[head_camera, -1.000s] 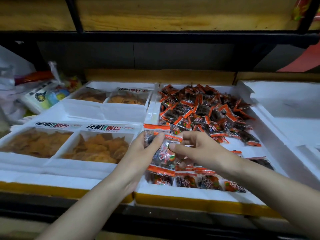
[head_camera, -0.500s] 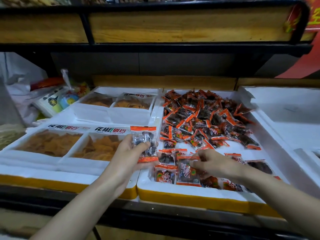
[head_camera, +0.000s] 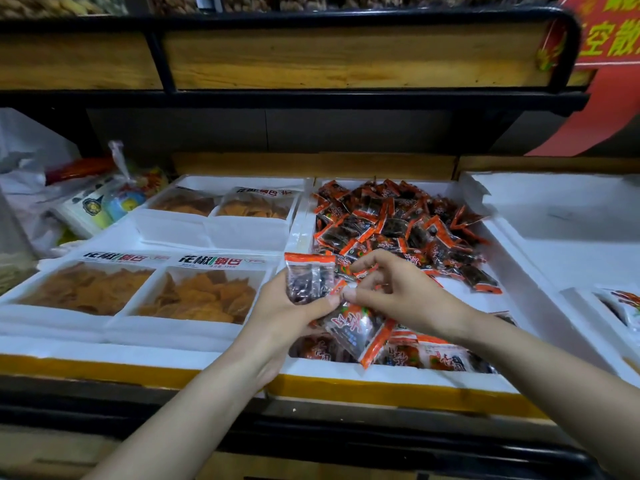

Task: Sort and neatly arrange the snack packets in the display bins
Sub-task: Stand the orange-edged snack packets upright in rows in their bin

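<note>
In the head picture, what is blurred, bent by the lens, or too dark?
Head view: the wide lens bows the wooden shelf front; the recess beneath it is darkest; the right foam bin is evenly lit; the right hand and packet pile look slightly soft.

Two bare arms come in from the bottom edge of the frame. The left forearm (head_camera: 194, 410) enters at the lower left, slim and unsleeved right to the frame's edge; the right forearm (head_camera: 554, 375), at the lower right, is bare likewise. The left hand (head_camera: 287, 317) and right hand (head_camera: 398, 296), near the middle, are uncovered (nails short and plain, where they show).
</note>
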### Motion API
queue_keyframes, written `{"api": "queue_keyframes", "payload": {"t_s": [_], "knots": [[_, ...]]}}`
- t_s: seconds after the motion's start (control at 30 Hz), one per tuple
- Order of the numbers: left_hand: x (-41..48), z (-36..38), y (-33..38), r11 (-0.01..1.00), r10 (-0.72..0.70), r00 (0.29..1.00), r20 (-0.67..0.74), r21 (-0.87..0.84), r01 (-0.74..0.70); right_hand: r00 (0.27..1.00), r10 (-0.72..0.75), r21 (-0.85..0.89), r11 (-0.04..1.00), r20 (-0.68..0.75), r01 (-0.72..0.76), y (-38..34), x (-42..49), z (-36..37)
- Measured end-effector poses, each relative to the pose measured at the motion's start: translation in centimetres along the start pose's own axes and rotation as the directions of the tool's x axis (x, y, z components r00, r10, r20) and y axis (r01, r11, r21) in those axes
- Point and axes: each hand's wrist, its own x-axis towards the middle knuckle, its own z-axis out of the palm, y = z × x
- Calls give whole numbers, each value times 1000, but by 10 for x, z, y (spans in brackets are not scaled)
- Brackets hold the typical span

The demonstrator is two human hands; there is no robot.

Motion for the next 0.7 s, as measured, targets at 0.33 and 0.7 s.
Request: {"api": "queue_keyframes", "payload": {"t_s": [0.33, 0.7], "knots": [[-2, 1, 1, 984, 104, 950, -295, -110, -142, 958, 244, 561, 778, 148, -285, -11, -27, 13], [-23, -5, 9, 990, 108, 991, -75, -88, -114, 978, 34, -224, 971, -204, -81, 27, 0, -21]]}}
